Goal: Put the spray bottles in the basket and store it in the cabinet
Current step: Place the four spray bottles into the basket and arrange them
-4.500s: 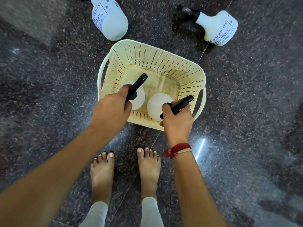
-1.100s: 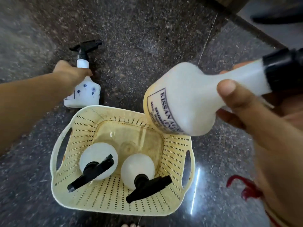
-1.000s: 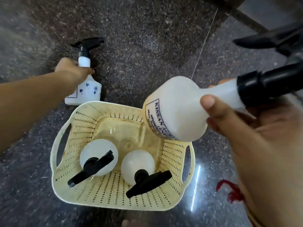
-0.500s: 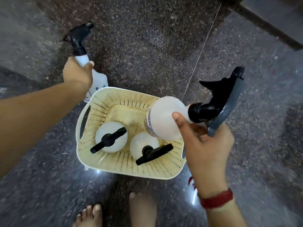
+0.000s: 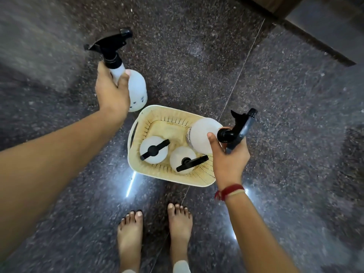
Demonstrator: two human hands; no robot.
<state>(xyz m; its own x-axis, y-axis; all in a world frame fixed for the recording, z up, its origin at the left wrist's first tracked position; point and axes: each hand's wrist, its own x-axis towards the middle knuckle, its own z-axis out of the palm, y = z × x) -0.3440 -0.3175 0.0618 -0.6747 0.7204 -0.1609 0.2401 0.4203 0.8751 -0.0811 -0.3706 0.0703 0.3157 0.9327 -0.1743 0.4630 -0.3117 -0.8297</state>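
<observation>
A cream perforated basket (image 5: 157,119) sits on the dark floor in front of my feet. Two white spray bottles with black trigger heads stand upright in it, one at the left (image 5: 153,149) and one in the middle (image 5: 182,160). My right hand (image 5: 229,164) grips the neck of a third white bottle (image 5: 202,136), tilted over the basket's right side. My left hand (image 5: 111,91) holds a fourth white bottle with small blue flowers (image 5: 136,89) by its neck, lifted above the floor just left of and behind the basket.
Polished dark granite floor (image 5: 275,115) all around, with light reflections near the basket. A wooden cabinet base (image 5: 315,36) runs across the top right corner. My bare feet (image 5: 155,229) stand just below the basket.
My right hand has lowered its bottle from high up down to the basket's right side. My left hand has lifted the flowered bottle off the floor toward the basket.
</observation>
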